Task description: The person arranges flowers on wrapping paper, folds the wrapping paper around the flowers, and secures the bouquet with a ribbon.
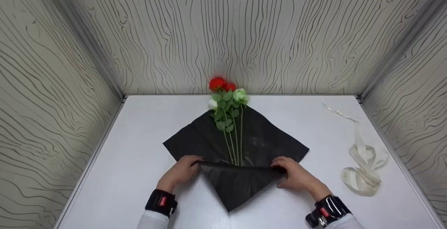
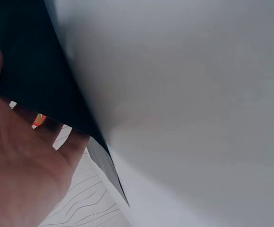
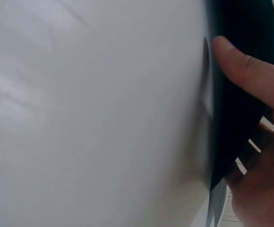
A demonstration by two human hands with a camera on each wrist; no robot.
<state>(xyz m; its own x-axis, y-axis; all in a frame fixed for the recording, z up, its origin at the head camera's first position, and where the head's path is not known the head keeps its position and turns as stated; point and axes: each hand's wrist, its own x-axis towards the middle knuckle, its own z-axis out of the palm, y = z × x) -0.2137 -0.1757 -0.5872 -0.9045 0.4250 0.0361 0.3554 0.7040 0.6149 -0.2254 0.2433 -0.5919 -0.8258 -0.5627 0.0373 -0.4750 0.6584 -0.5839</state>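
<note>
A sheet of black wrapping paper (image 1: 272,138) lies spread on the white table, its near part creased along a line between the hands. My left hand (image 1: 183,169) pinches the left end of that crease; in the left wrist view the paper (image 2: 38,61) passes between thumb and fingers. At the right end my right hand (image 1: 295,175) grips the paper, thumb (image 3: 243,66) on one face and fingers behind. Artificial roses lie on the sheet: red rose (image 1: 217,83), pale green rose (image 1: 240,96) and white rose (image 1: 212,104). Their lower stem ends are hidden behind the raised paper.
A loosely coiled cream ribbon (image 1: 363,180) with printed lettering lies at the table's right side. The white table (image 1: 139,124) is enclosed at the back and sides by wood-grain patterned panels (image 1: 195,40). The rose heads reach its back edge.
</note>
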